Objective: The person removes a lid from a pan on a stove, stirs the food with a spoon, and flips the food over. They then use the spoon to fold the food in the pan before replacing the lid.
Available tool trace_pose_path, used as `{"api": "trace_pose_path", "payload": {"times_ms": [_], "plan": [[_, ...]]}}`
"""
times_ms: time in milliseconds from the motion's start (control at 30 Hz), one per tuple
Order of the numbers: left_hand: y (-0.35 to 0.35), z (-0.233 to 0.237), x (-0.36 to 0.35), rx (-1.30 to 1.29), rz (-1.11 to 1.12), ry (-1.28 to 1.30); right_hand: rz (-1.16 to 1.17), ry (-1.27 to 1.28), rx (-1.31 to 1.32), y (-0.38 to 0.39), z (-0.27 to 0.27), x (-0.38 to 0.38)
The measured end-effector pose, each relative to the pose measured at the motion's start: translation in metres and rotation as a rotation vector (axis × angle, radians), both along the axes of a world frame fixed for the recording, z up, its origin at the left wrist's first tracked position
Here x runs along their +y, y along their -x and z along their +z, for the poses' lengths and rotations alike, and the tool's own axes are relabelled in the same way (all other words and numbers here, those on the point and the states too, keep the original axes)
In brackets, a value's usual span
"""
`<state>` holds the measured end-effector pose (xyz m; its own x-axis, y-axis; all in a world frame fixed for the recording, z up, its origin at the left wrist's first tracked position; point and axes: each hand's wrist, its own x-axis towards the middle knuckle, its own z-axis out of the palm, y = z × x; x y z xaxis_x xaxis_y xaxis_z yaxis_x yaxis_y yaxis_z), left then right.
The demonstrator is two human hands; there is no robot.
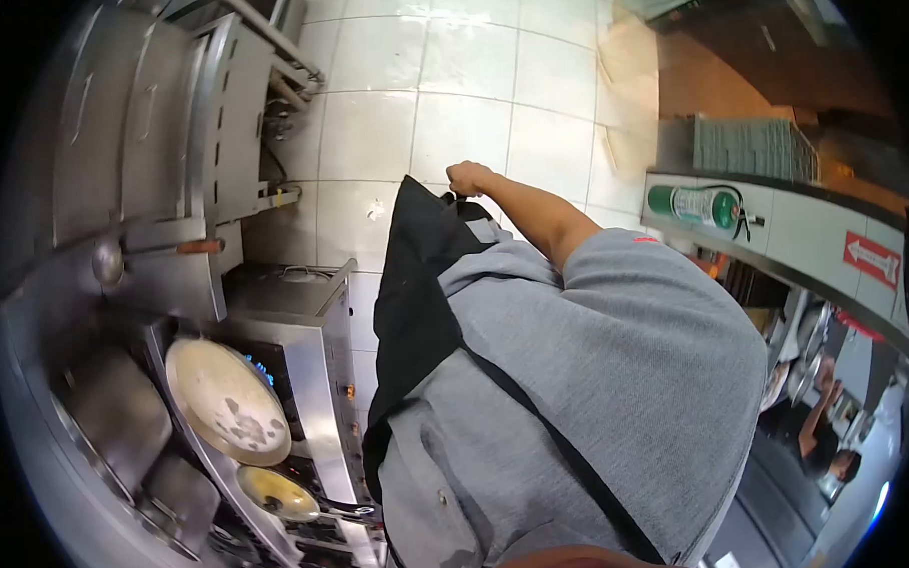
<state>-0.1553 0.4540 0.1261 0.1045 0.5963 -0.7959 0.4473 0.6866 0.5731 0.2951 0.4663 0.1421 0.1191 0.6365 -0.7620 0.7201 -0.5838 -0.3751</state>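
Observation:
My right hand (468, 178) is closed beside my hip, its arm reaching out from a grey short sleeve. Black cloth or a strap shows against its fingers, but what they hold is too small to make out. The black apron (415, 285) hangs over the front of my grey shirt (617, 358). My left hand is out of the picture. On the stove at the left stand a large pan of pale, creamy food (218, 392) and a smaller pan with yellow food (279, 492). A blue flame (260, 369) shows beside the large pan.
A ladle (108, 264) and a brown handle (201, 247) lie near steel drawers (134, 125). White floor tiles (459, 124) are beyond me. At the right are a green extinguisher (694, 207), a dish rack (750, 148), a red arrow sign (871, 258) and another person (818, 437).

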Motion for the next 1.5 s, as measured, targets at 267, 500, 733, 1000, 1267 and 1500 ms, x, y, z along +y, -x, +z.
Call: {"api": "trace_pose_path", "payload": {"times_ms": [267, 500, 733, 1000, 1267, 1500], "plan": [[-0.063, 0.01, 0.019, -0.054, -0.245, 0.065, -0.077, 0.19, -0.083, -0.036, -0.044, -0.118], [-0.07, 0.011, 0.0, -0.101, -0.219, 0.074, 0.109, 0.248, 0.025, -0.036, -0.06, -0.078], [-0.047, 0.006, -0.07, 0.231, 0.021, 0.019, -0.338, 0.041, 0.511, -0.044, -0.081, 0.045], [-0.076, 0.019, -0.17, -0.046, 0.931, 0.18, 1.082, -0.313, -0.027, -0.023, -0.118, 0.147], [-0.159, -0.103, -0.282, -0.149, 1.137, -0.005, 0.709, -0.119, 0.26, 0.063, -0.081, 0.158], [-0.159, -0.072, -0.267, 0.108, 0.788, 0.236, 1.078, -0.257, 0.195, 0.053, -0.1, 0.139]]}}
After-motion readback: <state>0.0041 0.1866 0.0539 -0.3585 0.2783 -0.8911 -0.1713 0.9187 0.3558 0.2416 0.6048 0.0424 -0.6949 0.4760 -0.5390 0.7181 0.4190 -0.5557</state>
